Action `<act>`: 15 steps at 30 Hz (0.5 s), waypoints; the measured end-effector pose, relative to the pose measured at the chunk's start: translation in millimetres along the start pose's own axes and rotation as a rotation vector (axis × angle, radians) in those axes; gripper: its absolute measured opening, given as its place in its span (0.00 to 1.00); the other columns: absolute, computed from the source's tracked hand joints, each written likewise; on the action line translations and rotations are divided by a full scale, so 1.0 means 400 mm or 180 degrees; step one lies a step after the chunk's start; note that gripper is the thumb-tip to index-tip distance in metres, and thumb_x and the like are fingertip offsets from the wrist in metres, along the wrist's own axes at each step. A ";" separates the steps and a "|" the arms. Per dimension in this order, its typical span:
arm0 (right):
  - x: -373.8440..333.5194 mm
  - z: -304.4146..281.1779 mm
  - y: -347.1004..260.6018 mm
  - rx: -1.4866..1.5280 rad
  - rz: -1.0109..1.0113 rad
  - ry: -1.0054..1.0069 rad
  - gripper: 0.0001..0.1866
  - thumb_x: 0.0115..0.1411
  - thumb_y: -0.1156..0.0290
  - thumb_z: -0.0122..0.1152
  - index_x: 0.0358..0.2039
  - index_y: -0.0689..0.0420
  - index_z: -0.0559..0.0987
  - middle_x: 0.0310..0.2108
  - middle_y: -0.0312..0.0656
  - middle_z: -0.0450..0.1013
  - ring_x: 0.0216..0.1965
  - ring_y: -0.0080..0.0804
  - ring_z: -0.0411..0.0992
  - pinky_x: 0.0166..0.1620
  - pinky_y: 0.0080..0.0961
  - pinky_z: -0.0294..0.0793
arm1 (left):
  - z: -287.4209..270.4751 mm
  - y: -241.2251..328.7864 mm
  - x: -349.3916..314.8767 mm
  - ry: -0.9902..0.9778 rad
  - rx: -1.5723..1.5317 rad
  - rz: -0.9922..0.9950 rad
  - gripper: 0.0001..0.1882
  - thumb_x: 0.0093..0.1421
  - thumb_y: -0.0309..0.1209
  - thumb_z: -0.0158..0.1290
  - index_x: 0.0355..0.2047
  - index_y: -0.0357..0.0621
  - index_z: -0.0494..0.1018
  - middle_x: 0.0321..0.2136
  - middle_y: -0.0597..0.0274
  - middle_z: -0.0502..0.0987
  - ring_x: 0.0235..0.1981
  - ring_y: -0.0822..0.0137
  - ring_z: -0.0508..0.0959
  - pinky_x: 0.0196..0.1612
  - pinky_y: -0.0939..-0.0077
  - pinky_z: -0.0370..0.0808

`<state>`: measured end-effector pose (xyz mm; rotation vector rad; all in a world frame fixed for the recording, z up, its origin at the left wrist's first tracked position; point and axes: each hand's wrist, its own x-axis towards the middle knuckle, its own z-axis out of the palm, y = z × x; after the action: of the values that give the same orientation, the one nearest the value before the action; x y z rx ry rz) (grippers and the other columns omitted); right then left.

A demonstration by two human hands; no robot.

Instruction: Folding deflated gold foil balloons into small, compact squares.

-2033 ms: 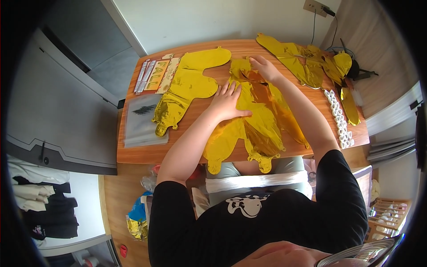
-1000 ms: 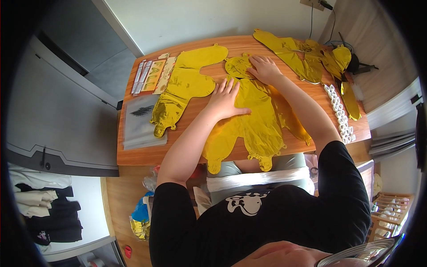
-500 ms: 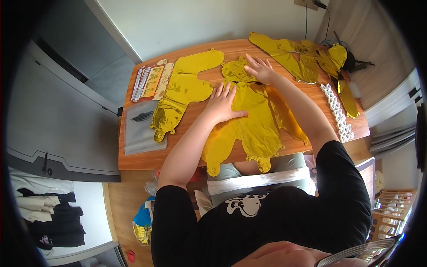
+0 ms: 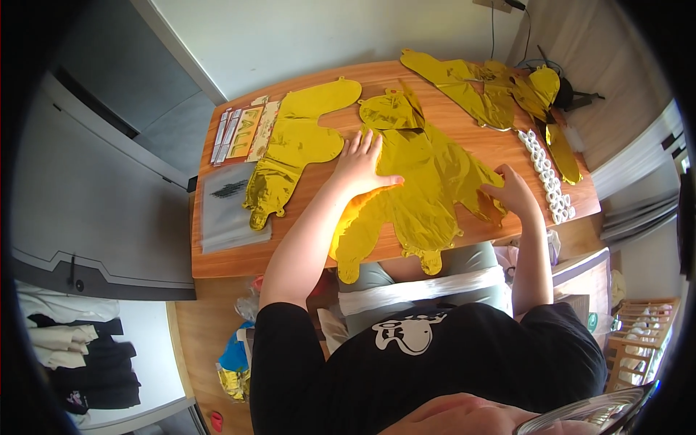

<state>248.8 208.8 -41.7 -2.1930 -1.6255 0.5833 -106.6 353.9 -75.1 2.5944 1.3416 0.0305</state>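
A deflated gold foil balloon (image 4: 417, 192) lies spread in front of me, its two lower tabs hanging over the table's near edge. My left hand (image 4: 360, 163) is pressed flat on its left side, fingers spread and thumb out. At the balloon's right edge, my right hand (image 4: 513, 194) has thumb and fingers curled around the foil; the fingertips are partly hidden. Another flat gold foil balloon (image 4: 301, 134) lies to the left. Further gold foil balloons (image 4: 482, 90) lie crumpled at the far right.
Printed cards (image 4: 245, 130) and clear plastic bags (image 4: 228, 206) lie on the table's (image 4: 330, 239) left. A row of small white rolls (image 4: 547, 177) runs down the right side. Behind it are a black object (image 4: 573, 94) and cables. A grey door (image 4: 101, 181) stands left.
My right hand has moved from the balloon's top down to its right edge and closed there. The right part of the foil has spread outward and creased. My left hand stays put.
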 end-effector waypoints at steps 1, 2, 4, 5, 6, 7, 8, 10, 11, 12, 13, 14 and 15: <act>0.020 0.008 0.033 0.0166 -0.0078 -0.0061 0.34 0.57 0.54 0.73 0.55 0.66 0.75 0.40 0.53 0.80 0.43 0.43 0.80 0.45 0.35 0.77 | -0.003 0.006 0.004 -0.0019 -0.0026 -0.0012 0.70 0.50 0.80 0.52 0.77 0.42 0.43 0.77 0.44 0.40 0.78 0.46 0.38 0.77 0.47 0.40; 0.025 0.007 0.016 0.0345 -0.0184 -0.0133 0.33 0.57 0.55 0.73 0.56 0.64 0.75 0.41 0.53 0.81 0.44 0.44 0.80 0.47 0.35 0.77 | 0.001 0.000 0.004 -0.0019 0.0018 -0.0029 0.70 0.50 0.80 0.52 0.77 0.42 0.43 0.77 0.44 0.40 0.78 0.45 0.39 0.77 0.47 0.39; 0.017 0.006 -0.022 0.0975 -0.0037 -0.0122 0.32 0.58 0.56 0.72 0.55 0.65 0.75 0.41 0.51 0.81 0.43 0.39 0.80 0.47 0.34 0.77 | 0.009 -0.006 0.001 -0.0021 0.0036 -0.0038 0.70 0.50 0.79 0.53 0.77 0.41 0.43 0.77 0.43 0.41 0.78 0.45 0.39 0.77 0.47 0.40; 0.010 -0.002 -0.044 0.1576 0.0118 -0.0103 0.30 0.59 0.58 0.71 0.54 0.66 0.75 0.41 0.49 0.81 0.43 0.35 0.80 0.47 0.33 0.77 | 0.008 -0.002 0.001 -0.0014 0.0025 -0.0034 0.70 0.49 0.79 0.54 0.77 0.41 0.43 0.77 0.42 0.42 0.78 0.44 0.39 0.77 0.47 0.40; 0.025 0.020 -0.044 0.2317 0.0149 -0.0055 0.26 0.63 0.61 0.68 0.54 0.66 0.76 0.39 0.43 0.80 0.39 0.29 0.79 0.43 0.29 0.78 | 0.006 0.001 0.002 -0.0012 0.0043 -0.0012 0.70 0.49 0.79 0.54 0.77 0.41 0.43 0.77 0.42 0.42 0.78 0.44 0.39 0.77 0.47 0.40; 0.019 0.025 -0.056 0.2331 0.0150 -0.0032 0.26 0.63 0.61 0.68 0.54 0.66 0.76 0.39 0.43 0.80 0.39 0.29 0.79 0.43 0.29 0.78 | 0.004 0.003 0.002 0.0005 0.0028 -0.0013 0.70 0.49 0.78 0.55 0.76 0.40 0.44 0.77 0.41 0.43 0.78 0.44 0.40 0.77 0.47 0.41; -0.008 0.026 -0.137 0.3118 0.0059 -0.0431 0.21 0.65 0.65 0.65 0.52 0.65 0.76 0.37 0.40 0.79 0.37 0.24 0.77 0.38 0.24 0.76 | 0.007 -0.005 -0.010 0.0013 0.0003 -0.0058 0.70 0.49 0.78 0.56 0.76 0.39 0.45 0.76 0.41 0.44 0.78 0.43 0.40 0.77 0.47 0.41; -0.012 0.041 -0.174 0.3516 -0.0247 -0.0989 0.15 0.67 0.68 0.62 0.51 0.63 0.77 0.35 0.37 0.78 0.33 0.19 0.75 0.33 0.18 0.73 | 0.006 -0.001 -0.011 0.0059 -0.0001 -0.0032 0.70 0.49 0.77 0.57 0.76 0.39 0.45 0.76 0.40 0.44 0.78 0.43 0.41 0.77 0.47 0.42; 0.002 0.063 -0.165 0.3128 -0.0451 -0.1165 0.14 0.68 0.68 0.61 0.50 0.62 0.77 0.35 0.36 0.78 0.32 0.18 0.73 0.33 0.18 0.72 | 0.004 0.003 -0.007 0.0096 -0.0012 -0.0016 0.70 0.49 0.76 0.58 0.76 0.38 0.46 0.76 0.40 0.45 0.78 0.42 0.41 0.76 0.47 0.42; -0.032 0.045 -0.224 0.2639 -0.0504 -0.1403 0.17 0.68 0.67 0.61 0.54 0.60 0.77 0.37 0.35 0.77 0.31 0.16 0.71 0.33 0.18 0.71 | 0.004 0.001 -0.012 0.0098 -0.0012 -0.0025 0.70 0.49 0.76 0.58 0.76 0.38 0.46 0.76 0.40 0.45 0.78 0.42 0.41 0.76 0.47 0.42; -0.043 0.063 -0.256 0.2144 -0.0710 -0.1319 0.21 0.70 0.65 0.59 0.60 0.60 0.75 0.38 0.34 0.78 0.34 0.17 0.73 0.35 0.19 0.73 | 0.005 -0.001 -0.016 0.0115 -0.0022 -0.0036 0.69 0.49 0.75 0.58 0.76 0.38 0.46 0.76 0.40 0.45 0.78 0.42 0.41 0.77 0.47 0.42; -0.036 0.080 -0.256 0.1898 -0.0797 -0.1441 0.23 0.71 0.63 0.58 0.62 0.60 0.73 0.38 0.36 0.79 0.35 0.20 0.75 0.37 0.22 0.74 | 0.001 0.004 -0.015 0.0140 -0.0028 -0.0022 0.69 0.49 0.74 0.59 0.76 0.38 0.46 0.76 0.40 0.45 0.78 0.43 0.42 0.77 0.47 0.42; -0.022 0.108 -0.246 0.1650 -0.0873 -0.1554 0.24 0.72 0.62 0.56 0.64 0.61 0.72 0.39 0.38 0.80 0.37 0.24 0.77 0.39 0.24 0.76 | 0.000 0.009 -0.009 0.0148 -0.0026 -0.0001 0.69 0.49 0.74 0.59 0.76 0.38 0.46 0.76 0.40 0.45 0.78 0.43 0.42 0.77 0.47 0.42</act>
<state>143.8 229.6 -27.8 -1.4938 -1.7038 1.3544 -105.8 349.1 -74.0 2.6020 1.3545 0.0966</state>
